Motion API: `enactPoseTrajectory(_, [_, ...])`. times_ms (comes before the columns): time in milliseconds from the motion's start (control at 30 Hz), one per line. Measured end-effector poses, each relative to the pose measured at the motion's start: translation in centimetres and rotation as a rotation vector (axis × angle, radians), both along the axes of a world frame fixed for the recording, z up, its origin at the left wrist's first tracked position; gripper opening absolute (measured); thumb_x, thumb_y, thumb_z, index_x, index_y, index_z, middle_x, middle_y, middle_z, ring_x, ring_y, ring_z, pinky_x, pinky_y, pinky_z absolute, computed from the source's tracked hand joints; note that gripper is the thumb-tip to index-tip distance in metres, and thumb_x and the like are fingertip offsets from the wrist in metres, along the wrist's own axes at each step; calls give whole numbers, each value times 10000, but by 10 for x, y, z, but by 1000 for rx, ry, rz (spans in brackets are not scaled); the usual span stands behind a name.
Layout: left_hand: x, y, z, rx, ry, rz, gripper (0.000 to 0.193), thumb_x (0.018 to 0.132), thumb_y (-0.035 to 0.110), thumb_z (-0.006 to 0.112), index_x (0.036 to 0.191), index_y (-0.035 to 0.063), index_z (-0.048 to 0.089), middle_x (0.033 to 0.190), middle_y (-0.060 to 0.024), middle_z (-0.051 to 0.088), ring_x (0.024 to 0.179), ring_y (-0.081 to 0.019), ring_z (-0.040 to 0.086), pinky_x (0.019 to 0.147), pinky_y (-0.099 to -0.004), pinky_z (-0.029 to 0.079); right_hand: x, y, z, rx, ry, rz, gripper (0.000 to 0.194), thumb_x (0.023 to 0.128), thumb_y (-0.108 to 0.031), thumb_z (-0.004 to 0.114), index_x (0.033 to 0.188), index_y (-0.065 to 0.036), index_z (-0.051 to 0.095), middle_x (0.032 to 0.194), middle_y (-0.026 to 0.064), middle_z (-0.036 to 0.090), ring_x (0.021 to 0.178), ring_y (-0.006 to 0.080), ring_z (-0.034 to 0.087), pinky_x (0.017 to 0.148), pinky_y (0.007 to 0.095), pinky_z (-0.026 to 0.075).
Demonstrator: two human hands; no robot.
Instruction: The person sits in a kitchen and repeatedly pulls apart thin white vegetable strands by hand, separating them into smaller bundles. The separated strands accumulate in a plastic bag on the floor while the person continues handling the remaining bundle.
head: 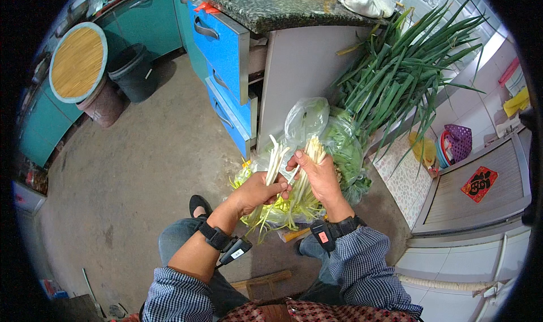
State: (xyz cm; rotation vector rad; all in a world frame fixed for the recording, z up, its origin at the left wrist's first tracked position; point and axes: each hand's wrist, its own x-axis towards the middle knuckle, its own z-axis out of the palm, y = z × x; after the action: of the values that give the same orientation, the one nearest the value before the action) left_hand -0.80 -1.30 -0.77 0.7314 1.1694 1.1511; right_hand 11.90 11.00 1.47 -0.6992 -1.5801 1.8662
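Observation:
My left hand (256,192) is closed around a small bunch of pale-stemmed yellow chives (276,158), white ends up and yellow leaves hanging below. Beside it, my right hand (321,178) grips a thicker bunch of the same chives (314,147). A single pale stalk spans between the fingers of both hands. More yellow chives (241,177) lie on clear plastic on the floor beneath, partly hidden by my hands. Just behind them stand a clear plastic bag (306,117) and bagged green leafy vegetables (344,141).
Large leeks or scallions (403,74) lean against the cabinet side (307,63). Blue drawers (222,46) jut out under a granite countertop (284,4). A dark bucket (133,74) and a round reed lid (78,61) on another bucket stand left. A sliding door (475,186) is right.

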Motion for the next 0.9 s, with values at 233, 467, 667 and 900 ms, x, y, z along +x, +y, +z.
enactPoseTrajectory(233, [-2, 2, -2, -24, -39, 80, 197, 858, 200, 639, 952, 30, 606, 761, 0, 600, 537, -45, 415, 457, -189, 329, 2, 3, 0, -98, 72, 7, 205, 888, -211, 611, 863, -10, 577, 663, 52, 574, 563, 148, 559, 534, 290, 482])
enactPoseTrajectory(467, [-6, 3, -1, 2, -98, 110, 188, 877, 228, 604, 952, 58, 572, 764, -1, 521, 538, -62, 400, 478, -209, 331, 4, 1, 5, -248, 38, 83, 179, 868, -177, 638, 829, -22, 558, 612, 16, 513, 485, 103, 481, 474, 264, 452])
enactPoseTrajectory(667, [-4, 4, -3, 39, -160, 78, 155, 886, 208, 585, 953, 73, 551, 736, 21, 481, 599, -65, 413, 523, -215, 344, -3, -13, 7, -166, -99, 108, 170, 825, -122, 681, 913, -1, 599, 680, 19, 582, 477, 57, 469, 418, 206, 386])
enactPoseTrajectory(900, [-1, 4, -4, 54, -122, 7, 193, 935, 278, 547, 978, 89, 540, 753, 33, 470, 627, -75, 392, 566, -225, 350, -7, -17, -2, -79, -151, 53, 159, 822, -122, 682, 899, -4, 611, 637, 3, 566, 464, 50, 457, 402, 199, 358])
